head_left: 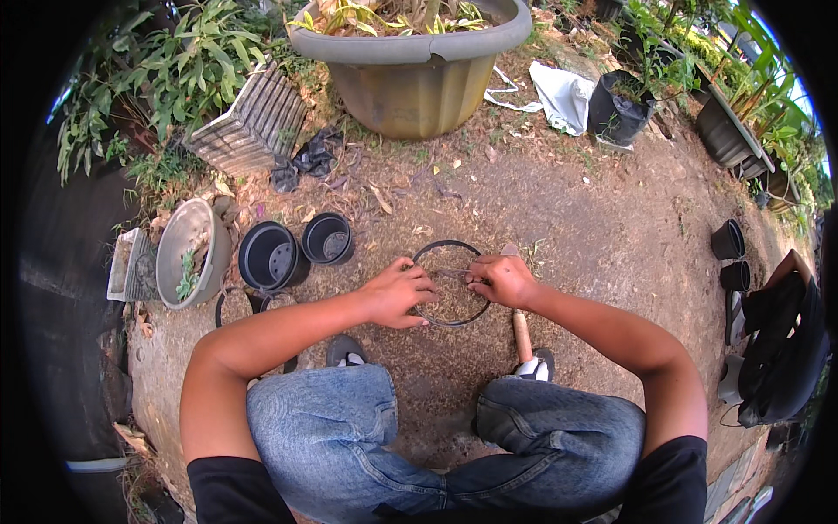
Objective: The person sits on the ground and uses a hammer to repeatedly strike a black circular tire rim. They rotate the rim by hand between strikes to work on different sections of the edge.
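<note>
A round black plant pot [483, 315] filled with brown soil sits on the ground between my feet, seen from above. My left hand [399, 294] rests at its left edge, fingers apart and reaching over the rim. At the right rim, the fingers of my right hand [501, 279] are bent together in a pinch over the soil. A thin, faint strand shows by those fingertips; what they hold is too small to make out. Below my right wrist lies a trowel's wooden handle [522, 336]; the blade tip [510, 250] shows above the hand, the middle hidden.
Two empty black pots [271, 256] [328, 239] stand at left, beside a grey basin [194, 253] with a small plant. A large planter [410, 83] stands ahead, a ridged trough [249, 118] left of it. Small black pots [727, 239] and a dark bag [786, 341] lie right.
</note>
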A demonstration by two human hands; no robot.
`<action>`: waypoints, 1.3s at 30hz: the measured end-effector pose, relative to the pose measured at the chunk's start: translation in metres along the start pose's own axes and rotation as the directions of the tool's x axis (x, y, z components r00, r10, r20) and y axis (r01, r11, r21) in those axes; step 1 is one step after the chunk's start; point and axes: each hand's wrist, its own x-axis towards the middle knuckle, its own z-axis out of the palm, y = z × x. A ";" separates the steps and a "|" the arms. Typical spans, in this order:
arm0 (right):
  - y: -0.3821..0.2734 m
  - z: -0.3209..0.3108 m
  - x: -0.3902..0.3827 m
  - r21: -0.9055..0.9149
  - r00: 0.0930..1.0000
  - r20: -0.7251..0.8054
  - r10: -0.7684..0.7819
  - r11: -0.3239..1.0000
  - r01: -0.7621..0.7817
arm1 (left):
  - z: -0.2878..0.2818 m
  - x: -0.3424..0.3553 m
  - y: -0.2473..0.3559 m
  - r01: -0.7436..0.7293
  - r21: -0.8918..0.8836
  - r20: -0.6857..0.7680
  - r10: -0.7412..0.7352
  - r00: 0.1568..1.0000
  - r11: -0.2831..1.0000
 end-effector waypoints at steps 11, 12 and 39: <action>0.008 0.001 -0.002 0.084 0.991 0.010 -0.134 0.988 0.133 | 0.005 0.000 -0.009 -0.095 0.026 0.012 0.094 0.995 0.995; 0.011 -0.002 -0.002 0.076 0.993 0.006 -0.120 0.990 0.119 | 0.006 0.001 -0.010 -0.121 0.038 0.016 0.120 0.993 0.992; -0.005 0.015 0.002 -0.078 0.926 0.325 -0.192 0.970 0.228 | 0.016 0.001 -0.014 -0.249 0.101 0.100 0.239 0.966 0.963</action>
